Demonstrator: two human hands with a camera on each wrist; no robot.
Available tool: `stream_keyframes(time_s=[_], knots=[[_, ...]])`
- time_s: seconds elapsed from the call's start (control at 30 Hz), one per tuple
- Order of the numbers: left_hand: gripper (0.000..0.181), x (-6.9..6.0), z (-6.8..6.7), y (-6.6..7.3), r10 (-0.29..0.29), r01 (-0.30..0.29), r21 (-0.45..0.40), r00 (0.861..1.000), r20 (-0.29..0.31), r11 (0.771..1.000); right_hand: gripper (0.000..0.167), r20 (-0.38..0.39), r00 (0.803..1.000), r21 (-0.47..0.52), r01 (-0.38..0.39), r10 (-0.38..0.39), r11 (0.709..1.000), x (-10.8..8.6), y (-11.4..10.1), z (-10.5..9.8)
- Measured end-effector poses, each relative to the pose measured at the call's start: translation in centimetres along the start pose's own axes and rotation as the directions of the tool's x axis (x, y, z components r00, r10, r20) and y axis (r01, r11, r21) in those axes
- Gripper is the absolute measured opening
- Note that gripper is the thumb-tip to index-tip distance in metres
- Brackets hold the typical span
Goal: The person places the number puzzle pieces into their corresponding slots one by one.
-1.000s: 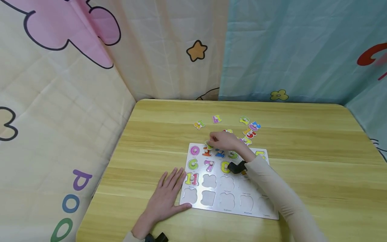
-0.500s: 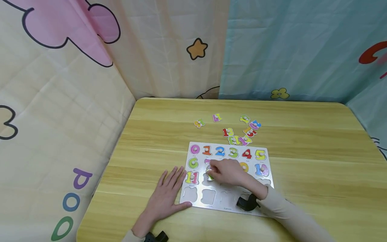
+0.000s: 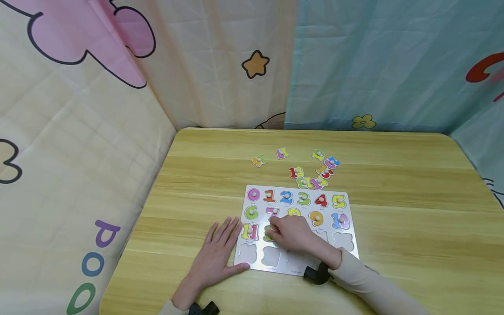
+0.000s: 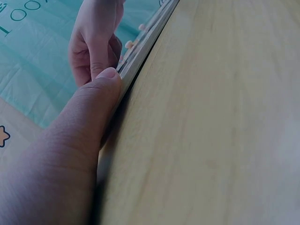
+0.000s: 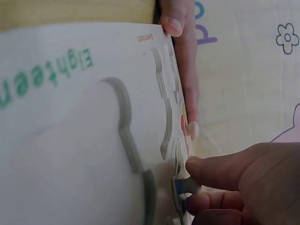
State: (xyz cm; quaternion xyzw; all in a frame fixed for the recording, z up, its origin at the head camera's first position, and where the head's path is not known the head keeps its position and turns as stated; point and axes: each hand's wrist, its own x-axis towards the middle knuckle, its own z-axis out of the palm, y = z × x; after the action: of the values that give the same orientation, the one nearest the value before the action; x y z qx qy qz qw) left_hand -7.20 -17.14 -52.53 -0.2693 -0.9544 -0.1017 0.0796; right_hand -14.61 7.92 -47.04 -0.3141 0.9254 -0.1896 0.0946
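Note:
In the head view the right hand [image 3: 293,232] pinches a green number piece [image 3: 268,234] over the third row of the white number board [image 3: 283,258], beside the 11. The right wrist view shows thumb and fingers of that hand [image 5: 248,183] around a piece with a blue part [image 5: 179,186], at the surface of the board [image 5: 117,61]; whether it lies flat in its slot I cannot tell. The left hand [image 3: 214,260] rests with spread fingers along the board's left edge, thumb at the lower left corner. The left wrist view shows this thumb [image 4: 70,126] against the board's side.
Beyond the board, several loose number pieces lie on the wooden table [image 3: 189,197], among them a red and yellow 13 [image 3: 296,172], a purple and yellow piece [image 3: 282,153] and an orange and green piece [image 3: 259,161]. Printed curtains [image 3: 220,87] hang behind and beside the table.
From above the board's top edge, the right hand has come down to the third row with the green piece in its fingers. The left hand has stayed at the left edge.

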Motion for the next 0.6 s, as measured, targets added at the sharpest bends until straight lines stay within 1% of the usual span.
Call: stream_keyframes(time_s=[0.2,0.47,0.6], knots=[[0.101,0.05,-0.04,-0.02,0.001,-0.001,0.006,1.000,-0.004,1.000,0.034,0.022,1.000,-0.004,0.006,-0.006,1.000,0.25,0.10,0.00],[0.102,0.02,-0.06,0.00,-0.003,0.003,0.003,1.000,0.010,1.000,0.037,0.053,0.999,0.018,0.001,-0.002,1.000,0.42,0.43,-0.14],[0.102,0.03,-0.04,0.03,-0.001,0.001,0.000,1.000,0.006,1.000,0.037,0.052,0.999,0.019,0.002,-0.003,1.000,0.38,0.42,-0.25]])
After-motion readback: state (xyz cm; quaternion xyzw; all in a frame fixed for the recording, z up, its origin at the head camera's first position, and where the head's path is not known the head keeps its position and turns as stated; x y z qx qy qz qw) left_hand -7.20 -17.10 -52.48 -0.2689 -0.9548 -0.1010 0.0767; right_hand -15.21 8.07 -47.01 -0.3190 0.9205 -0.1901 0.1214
